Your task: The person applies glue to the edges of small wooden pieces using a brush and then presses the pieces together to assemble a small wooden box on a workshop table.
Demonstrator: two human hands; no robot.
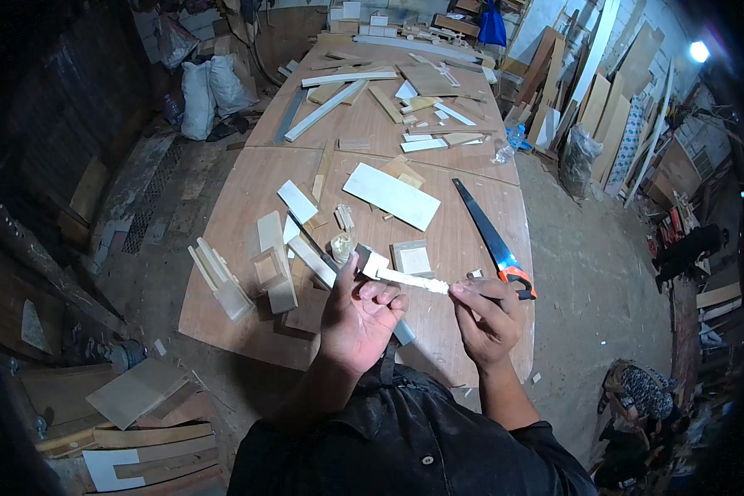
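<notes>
Close over the table's near edge, my left hand (357, 322) grips a small pale wooden block (375, 263) between thumb and fingers, palm turned up. My right hand (489, 318) pinches one end of a thin whitish strip (413, 281), its surface rough and uneven near my fingertips. The strip's other end meets the block; whether they are joined, I cannot tell. Just beyond my left hand stands a small jar (341, 245) with pale contents. A shallow square wooden piece (411, 258) lies behind the strip. To the right rests a handsaw (489, 231) with an orange and black handle.
Wood assemblies (223, 281) and a pale box-like piece (270, 269) occupy the table's left side. A white board (392, 195) lies mid-table, with many offcuts (347, 91) farther back. Planks (607, 116) lean at the right wall. Another person (641, 393) crouches at lower right.
</notes>
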